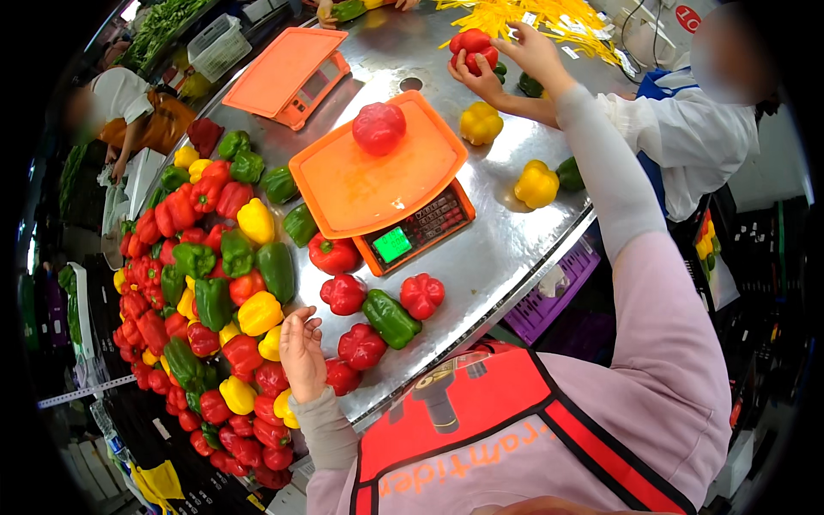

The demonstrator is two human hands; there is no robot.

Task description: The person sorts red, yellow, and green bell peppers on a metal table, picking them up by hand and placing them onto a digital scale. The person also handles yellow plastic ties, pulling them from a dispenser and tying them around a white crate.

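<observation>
My left hand (304,358) hovers at the right edge of a large heap of bell peppers (154,331), holding nothing, its fingers loosely curled and apart. Stretched far across the steel table, my right hand (535,54) has its fingers spread beside a red bell pepper (473,44). A co-worker's hand (481,84) holds that pepper from below; whether my fingertips touch it I cannot tell. Before me stands an orange digital scale (425,225) with a lit green display. On its tilted-looking pan (360,199) rests one red bell pepper (380,129).
Several loose peppers, including a green one (391,318), lie below the scale. Yellow peppers (537,184) sit to its right. A second orange scale (290,77) stands behind. Yellow strips (547,22) with white tags lie at the far edge. The steel table's front edge (476,331) runs before me.
</observation>
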